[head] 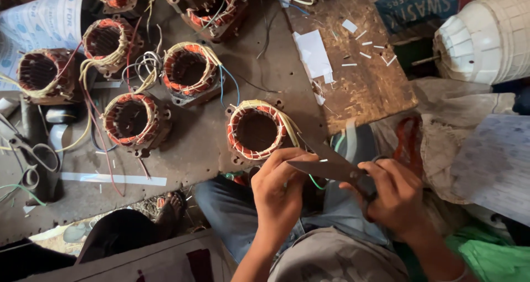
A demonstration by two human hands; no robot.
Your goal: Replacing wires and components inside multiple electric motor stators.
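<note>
Nearest to me, the person's right hand [398, 196] is clenched around the handles of a pair of scissors [331, 169], the dark blades pointing toward the left hand [280, 191]. That left hand is pinched shut on something small at the blade tips; I cannot tell what it is. Just beyond the scissors sits a wound motor stator [257, 130], copper coils laced with pale thread, resting on the counter [210, 133]. Farther from that stator, more stators [187, 69] cluster with loose wires. Beside the stator, a wooden board [364, 83] carries white paper scraps [313, 53]. Another pair of scissors [33, 157] lies well away from the stator.
</note>
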